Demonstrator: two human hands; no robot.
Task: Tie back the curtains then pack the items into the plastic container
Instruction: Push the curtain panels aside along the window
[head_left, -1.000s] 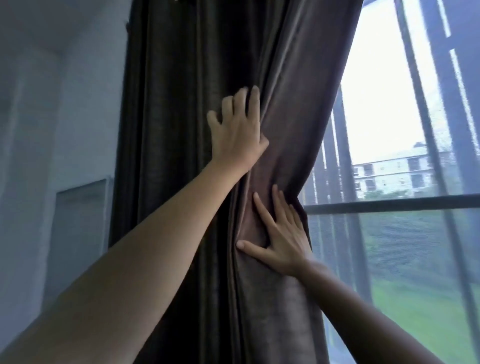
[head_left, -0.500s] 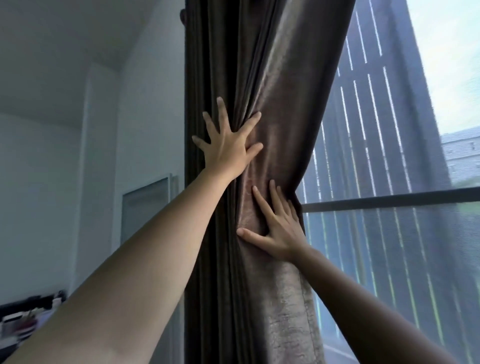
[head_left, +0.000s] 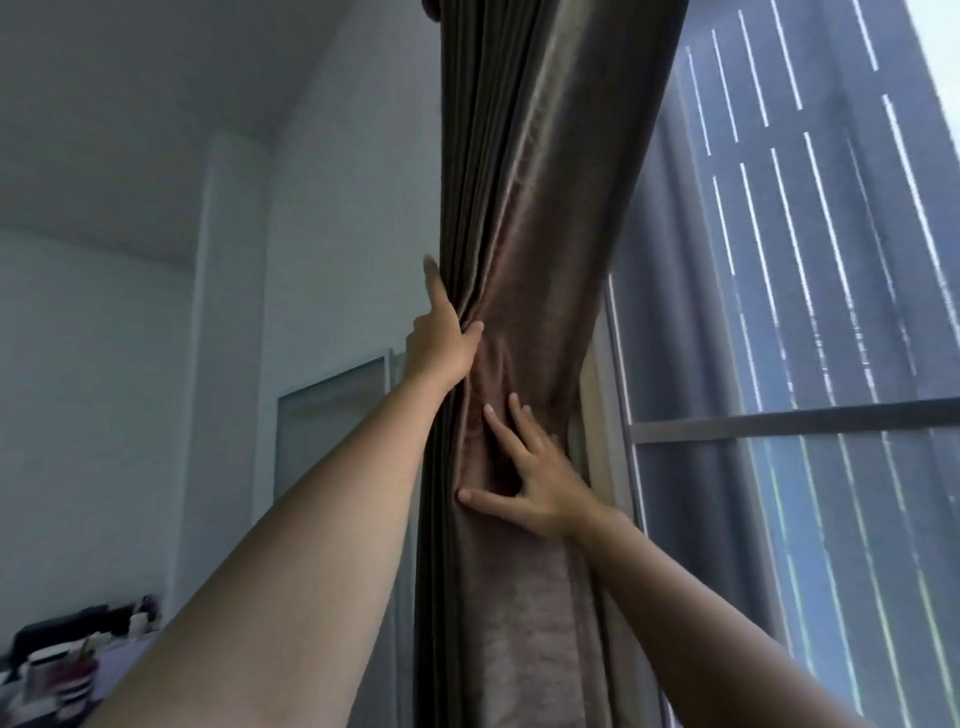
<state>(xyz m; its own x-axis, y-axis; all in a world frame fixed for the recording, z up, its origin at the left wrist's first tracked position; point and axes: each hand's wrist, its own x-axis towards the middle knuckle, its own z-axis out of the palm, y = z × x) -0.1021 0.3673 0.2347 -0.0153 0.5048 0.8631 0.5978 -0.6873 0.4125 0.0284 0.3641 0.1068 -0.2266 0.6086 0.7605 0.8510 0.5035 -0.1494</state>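
Observation:
A dark brown curtain (head_left: 545, 208) hangs gathered into a narrow bundle beside the window. My left hand (head_left: 439, 340) reaches up to the bundle's left edge. Its thumb lies on the front folds, its index finger points up along the edge, and the other fingers are hidden behind the cloth. Lower down, my right hand (head_left: 535, 478) presses flat on the front of the curtain with fingers spread and thumb stretched left. No tie-back and no plastic container are in view.
The tall window (head_left: 779, 322) with a horizontal bar fills the right side. A white wall and a frosted glass panel (head_left: 332, 426) stand to the left. A cluttered surface with a bowl (head_left: 57, 670) shows at the bottom left.
My left hand slid from lying flat on the curtain's front to its left edge and wrapped round the folds. The curtain is gathered tighter. My right hand stayed pressed in place.

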